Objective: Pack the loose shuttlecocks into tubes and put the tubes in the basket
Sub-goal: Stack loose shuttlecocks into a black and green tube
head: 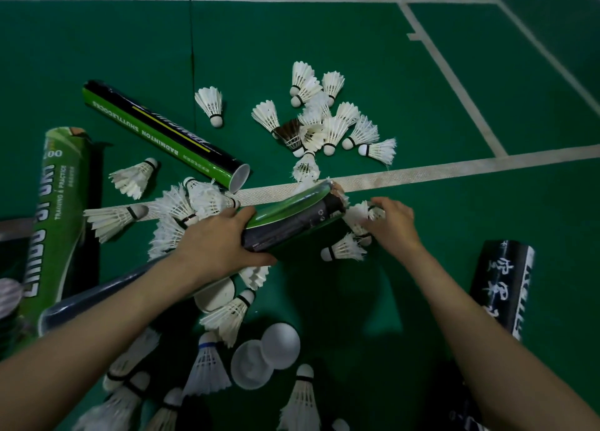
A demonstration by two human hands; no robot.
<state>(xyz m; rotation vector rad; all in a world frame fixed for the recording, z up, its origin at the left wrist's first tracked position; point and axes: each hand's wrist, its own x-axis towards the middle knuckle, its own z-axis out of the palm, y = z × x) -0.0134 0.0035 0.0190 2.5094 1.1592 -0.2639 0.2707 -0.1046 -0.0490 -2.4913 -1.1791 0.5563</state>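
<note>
Left hand [217, 245] grips glossy tube [292, 216], right hand [396, 226] pinches feathery shuttlecock [357, 215].

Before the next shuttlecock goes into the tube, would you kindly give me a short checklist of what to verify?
1. The left hand grips the held tube securely: ok.
2. The tube's open end faces the right hand: ok.
3. The right hand has its fingers round a shuttlecock: ok.
4. That shuttlecock's cork points at the opening: cannot tell.
5. Room left inside the tube: cannot tell.
6. The caps lie near for closing: ok.
</note>
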